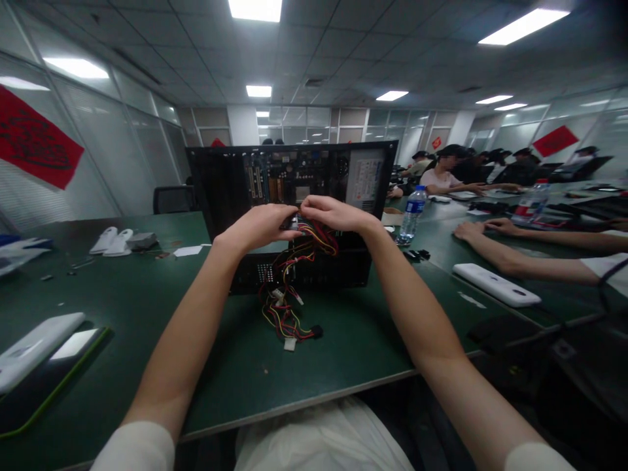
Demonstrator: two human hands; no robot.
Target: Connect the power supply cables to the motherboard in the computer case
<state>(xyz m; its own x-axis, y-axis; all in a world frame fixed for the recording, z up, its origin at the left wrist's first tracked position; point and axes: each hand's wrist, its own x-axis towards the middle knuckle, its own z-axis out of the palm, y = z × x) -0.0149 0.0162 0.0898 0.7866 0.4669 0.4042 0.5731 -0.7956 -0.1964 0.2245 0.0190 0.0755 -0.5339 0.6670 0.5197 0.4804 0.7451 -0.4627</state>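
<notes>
Rumpled pale cloth [318, 438], thin looping wires [324, 242], boxy black case [223, 186]

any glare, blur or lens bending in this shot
Head view: ceiling lights burn out to white, the computer case is dark inside, the detail between the left hand and right hand is too soft to make out, and wide-angle distortion stretches the edges.

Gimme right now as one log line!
left hand: by wires; right hand: by wires; case: open; white plug: on table
</notes>
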